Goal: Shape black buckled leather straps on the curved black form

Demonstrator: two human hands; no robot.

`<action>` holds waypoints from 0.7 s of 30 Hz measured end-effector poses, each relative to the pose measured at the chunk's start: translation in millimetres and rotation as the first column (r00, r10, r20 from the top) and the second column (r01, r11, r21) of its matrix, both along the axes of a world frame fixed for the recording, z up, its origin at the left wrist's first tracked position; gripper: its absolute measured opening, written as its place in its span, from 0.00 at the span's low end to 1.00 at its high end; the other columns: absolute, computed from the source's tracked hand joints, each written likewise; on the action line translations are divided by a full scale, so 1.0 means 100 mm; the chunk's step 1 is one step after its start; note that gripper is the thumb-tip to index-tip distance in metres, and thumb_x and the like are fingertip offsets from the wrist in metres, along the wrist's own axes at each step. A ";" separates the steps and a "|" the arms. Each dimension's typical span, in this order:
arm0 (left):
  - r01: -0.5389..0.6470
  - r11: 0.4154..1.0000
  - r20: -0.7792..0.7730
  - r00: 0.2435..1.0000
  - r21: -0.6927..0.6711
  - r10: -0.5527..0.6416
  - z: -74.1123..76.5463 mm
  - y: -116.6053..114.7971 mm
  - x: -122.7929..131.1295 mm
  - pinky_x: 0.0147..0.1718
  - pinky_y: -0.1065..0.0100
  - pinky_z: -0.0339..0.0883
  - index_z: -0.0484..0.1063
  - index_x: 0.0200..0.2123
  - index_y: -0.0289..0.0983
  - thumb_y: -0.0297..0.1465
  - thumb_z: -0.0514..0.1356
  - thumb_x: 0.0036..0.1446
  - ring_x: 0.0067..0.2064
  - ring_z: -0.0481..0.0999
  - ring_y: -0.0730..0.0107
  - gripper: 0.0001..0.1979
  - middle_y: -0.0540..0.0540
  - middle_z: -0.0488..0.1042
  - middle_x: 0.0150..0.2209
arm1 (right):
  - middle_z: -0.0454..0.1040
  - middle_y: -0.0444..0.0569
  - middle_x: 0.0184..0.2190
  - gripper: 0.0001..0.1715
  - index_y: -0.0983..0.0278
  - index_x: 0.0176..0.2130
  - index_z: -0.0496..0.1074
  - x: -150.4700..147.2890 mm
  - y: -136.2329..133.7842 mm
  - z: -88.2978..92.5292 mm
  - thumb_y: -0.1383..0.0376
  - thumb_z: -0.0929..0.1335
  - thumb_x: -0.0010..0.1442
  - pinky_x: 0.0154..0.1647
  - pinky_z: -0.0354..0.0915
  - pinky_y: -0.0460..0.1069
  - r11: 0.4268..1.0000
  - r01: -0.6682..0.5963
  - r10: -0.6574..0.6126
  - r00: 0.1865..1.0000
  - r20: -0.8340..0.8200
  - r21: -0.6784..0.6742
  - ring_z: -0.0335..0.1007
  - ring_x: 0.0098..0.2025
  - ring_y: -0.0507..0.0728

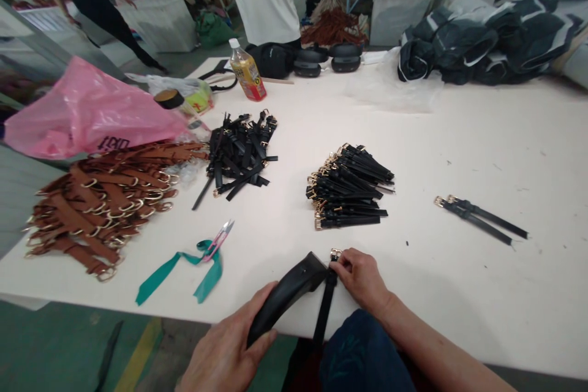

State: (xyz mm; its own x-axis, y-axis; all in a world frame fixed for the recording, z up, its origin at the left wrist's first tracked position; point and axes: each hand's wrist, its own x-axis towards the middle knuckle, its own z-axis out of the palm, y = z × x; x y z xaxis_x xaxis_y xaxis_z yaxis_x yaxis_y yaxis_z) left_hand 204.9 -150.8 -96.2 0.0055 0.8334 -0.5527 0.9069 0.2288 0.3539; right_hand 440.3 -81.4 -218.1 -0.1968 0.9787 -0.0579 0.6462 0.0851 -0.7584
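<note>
Fitting buckle strap onto a wide black piece.
L hand (227, 352) grips the wide piece (285, 297); R hand (362, 278) pinches thin strap (325, 312) at buckle. Next, prob: steady threading, firm hold.

The left hand (227, 349) lies low at the near edge, palm down, its thumb and fingers curled in a closed grip. The right hand (362, 278) sits just ahead and to the right, palm down, its fingertips pinched together. The right forearm runs back toward the lower right corner.
</note>
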 end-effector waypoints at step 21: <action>0.180 0.938 -0.218 0.943 -0.297 -0.250 0.16 0.07 0.47 0.45 0.49 0.65 0.38 0.65 0.37 0.29 0.44 0.60 0.46 0.73 0.49 0.31 0.37 0.73 0.46 | 0.68 0.44 0.28 0.10 0.62 0.39 0.66 0.14 -0.05 0.01 0.72 0.63 0.55 0.32 0.62 0.47 0.977 -0.211 0.208 0.975 -0.080 -0.040 0.65 0.29 0.53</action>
